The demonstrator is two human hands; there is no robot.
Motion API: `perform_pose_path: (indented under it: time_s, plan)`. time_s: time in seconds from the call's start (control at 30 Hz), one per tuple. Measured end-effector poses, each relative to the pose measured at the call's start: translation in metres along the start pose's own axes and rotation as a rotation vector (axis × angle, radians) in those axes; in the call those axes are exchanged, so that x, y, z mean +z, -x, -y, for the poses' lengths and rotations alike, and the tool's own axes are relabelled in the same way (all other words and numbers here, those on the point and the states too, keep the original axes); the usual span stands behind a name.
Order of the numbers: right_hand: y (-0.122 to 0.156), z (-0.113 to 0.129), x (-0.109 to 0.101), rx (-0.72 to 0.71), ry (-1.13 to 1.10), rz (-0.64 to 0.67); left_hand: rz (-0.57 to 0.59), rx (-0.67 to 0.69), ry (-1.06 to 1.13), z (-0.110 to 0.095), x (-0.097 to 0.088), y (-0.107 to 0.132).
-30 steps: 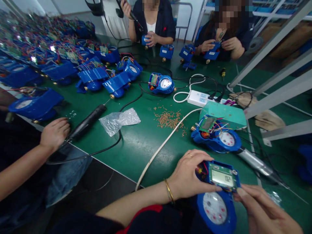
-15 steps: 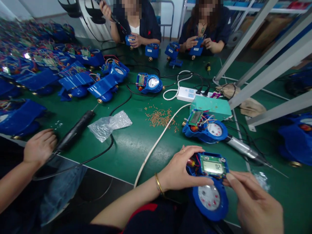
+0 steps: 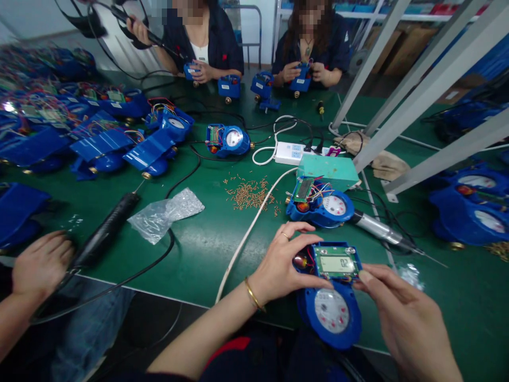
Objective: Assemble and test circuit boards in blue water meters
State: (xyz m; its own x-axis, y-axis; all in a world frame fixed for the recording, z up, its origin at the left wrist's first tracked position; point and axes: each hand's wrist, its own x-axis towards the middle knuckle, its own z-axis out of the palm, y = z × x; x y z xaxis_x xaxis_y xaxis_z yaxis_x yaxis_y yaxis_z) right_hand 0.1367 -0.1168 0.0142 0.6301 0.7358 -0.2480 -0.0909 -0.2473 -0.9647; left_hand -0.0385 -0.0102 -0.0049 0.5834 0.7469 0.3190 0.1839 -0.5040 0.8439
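A blue water meter with a round white dial is at the near edge of the table. Its upper housing is uncovered, showing a green circuit board with a lit display. My left hand grips the housing from the left, thumb below the display and fingers along the far side. At the housing's right edge, my right hand pinches with thumb and forefinger; any small part between the fingertips is hidden. Just beyond stands another opened water meter, its board tilted up and wires loose.
Small copper-coloured screws lie heaped mid-table beside a white cable. A silver electric screwdriver, teal box and power strip sit beyond. At left are a co-worker's hand, a black screwdriver and many blue meters.
The view has swung a little to the right, so everything sits further left in it. Both hands keep the same hold on the water meter.
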Motion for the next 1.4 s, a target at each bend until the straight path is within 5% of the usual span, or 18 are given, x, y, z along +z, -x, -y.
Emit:
perform_pose_path:
  time_s: [0.17,0.33,0.47,0.8,1.13,1.2,1.33,1.4]
  plan:
    - [-0.005,0.012,0.001,0.221,-0.121,-0.013,-0.039,-0.010,-0.124,0.002,0.003,0.005]
    - [-0.005,0.006,-0.001,0.199,-0.174,-0.003,-0.314,0.138,-0.300,0.000,0.014,0.025]
    - [-0.003,0.007,0.002,0.208,-0.204,-0.029,-0.322,0.267,-0.505,-0.013,0.023,0.037]
    - [0.001,0.004,0.006,0.178,-0.254,-0.024,-0.376,-0.022,-0.581,-0.035,0.047,0.028]
    - [-0.003,0.002,0.005,0.162,-0.250,0.015,-0.394,-0.141,-0.430,-0.025,0.028,0.022]
    - [-0.003,0.000,0.004,0.151,-0.240,0.043,-0.324,-0.186,-0.243,-0.020,0.021,0.014]
    - [-0.003,-0.003,0.000,0.095,-0.178,0.108,-0.002,-0.247,0.141,-0.011,0.012,-0.002]
    - [-0.004,-0.005,-0.001,0.037,-0.115,0.129,0.023,-0.296,0.231,-0.008,0.012,-0.006]
